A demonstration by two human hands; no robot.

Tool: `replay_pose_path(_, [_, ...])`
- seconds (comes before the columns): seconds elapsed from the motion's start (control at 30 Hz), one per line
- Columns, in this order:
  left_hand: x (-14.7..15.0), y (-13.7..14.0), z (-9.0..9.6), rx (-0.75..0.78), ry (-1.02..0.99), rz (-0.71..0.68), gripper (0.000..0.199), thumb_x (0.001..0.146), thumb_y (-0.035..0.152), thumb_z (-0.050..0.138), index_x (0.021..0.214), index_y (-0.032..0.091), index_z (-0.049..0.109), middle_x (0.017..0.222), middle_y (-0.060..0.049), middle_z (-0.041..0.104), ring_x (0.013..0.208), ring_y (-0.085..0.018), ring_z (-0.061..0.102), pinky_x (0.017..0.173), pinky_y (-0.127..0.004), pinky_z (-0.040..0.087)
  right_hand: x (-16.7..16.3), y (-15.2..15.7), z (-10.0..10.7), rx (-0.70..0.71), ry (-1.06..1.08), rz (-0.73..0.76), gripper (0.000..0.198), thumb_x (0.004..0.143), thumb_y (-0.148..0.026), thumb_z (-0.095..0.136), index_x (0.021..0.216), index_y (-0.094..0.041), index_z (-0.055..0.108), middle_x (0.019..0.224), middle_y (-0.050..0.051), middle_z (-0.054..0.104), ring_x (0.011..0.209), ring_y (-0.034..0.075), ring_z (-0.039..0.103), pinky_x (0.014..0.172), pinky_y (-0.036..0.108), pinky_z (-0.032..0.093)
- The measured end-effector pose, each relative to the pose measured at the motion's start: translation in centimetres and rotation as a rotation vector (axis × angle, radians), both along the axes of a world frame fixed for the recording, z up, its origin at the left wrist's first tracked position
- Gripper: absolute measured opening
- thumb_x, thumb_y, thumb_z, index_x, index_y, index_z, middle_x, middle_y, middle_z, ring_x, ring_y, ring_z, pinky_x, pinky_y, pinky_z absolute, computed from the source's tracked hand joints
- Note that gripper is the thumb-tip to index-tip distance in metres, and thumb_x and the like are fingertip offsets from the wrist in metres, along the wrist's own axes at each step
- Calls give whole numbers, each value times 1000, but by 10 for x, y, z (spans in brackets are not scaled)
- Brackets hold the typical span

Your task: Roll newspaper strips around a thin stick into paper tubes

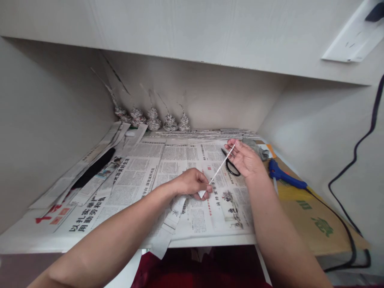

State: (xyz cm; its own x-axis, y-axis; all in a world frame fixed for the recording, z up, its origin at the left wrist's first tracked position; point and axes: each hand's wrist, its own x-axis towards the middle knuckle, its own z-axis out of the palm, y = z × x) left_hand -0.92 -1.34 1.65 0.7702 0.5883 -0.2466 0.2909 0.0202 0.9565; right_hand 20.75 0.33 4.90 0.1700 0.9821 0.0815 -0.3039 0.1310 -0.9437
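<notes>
A thin rolled newspaper stick (221, 165) slants between my two hands over the newspaper-covered shelf. My left hand (195, 183) is closed round its lower end, where a flat newspaper strip (169, 224) trails down past the shelf's front edge. The upper end is pinched between the thumb and fingers of my right hand (242, 156). Close beside my right hand lie black-handled scissors (233, 168), partly hidden by it. Behind that hand is a crumpled grey cloth-like thing (256, 148).
Several woven paper gourds (153, 120) stand along the back wall, near a bundle of rolled paper sticks (207, 134). Cut newspaper strips (105, 146) lie at left. At right, a blue glue gun (286, 176) with a black cord rests on a brown paper bag (300, 220). An overhead panel (180, 32) hangs above.
</notes>
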Motion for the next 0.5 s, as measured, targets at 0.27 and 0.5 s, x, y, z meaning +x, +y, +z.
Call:
replay_pose_path(0.27, [0, 1, -1, 11, 0, -2, 31, 70, 43, 64, 75, 14, 70, 72, -6, 66, 67, -14, 62, 57, -23, 52, 0, 3, -1, -71, 95, -47, 27, 59, -39, 79, 72, -23, 62, 87, 1, 66, 87, 19, 61, 63, 27, 49])
replay_pose_path(0.5, [1, 0, 2, -17, -88, 49, 35, 69, 45, 66, 78, 12, 70, 73, -7, 67, 67, -15, 63, 57, -23, 52, -4, 10, -13, -112, 207, -85, 44, 62, -62, 67, 74, -20, 59, 77, 1, 65, 69, 15, 62, 52, 24, 48])
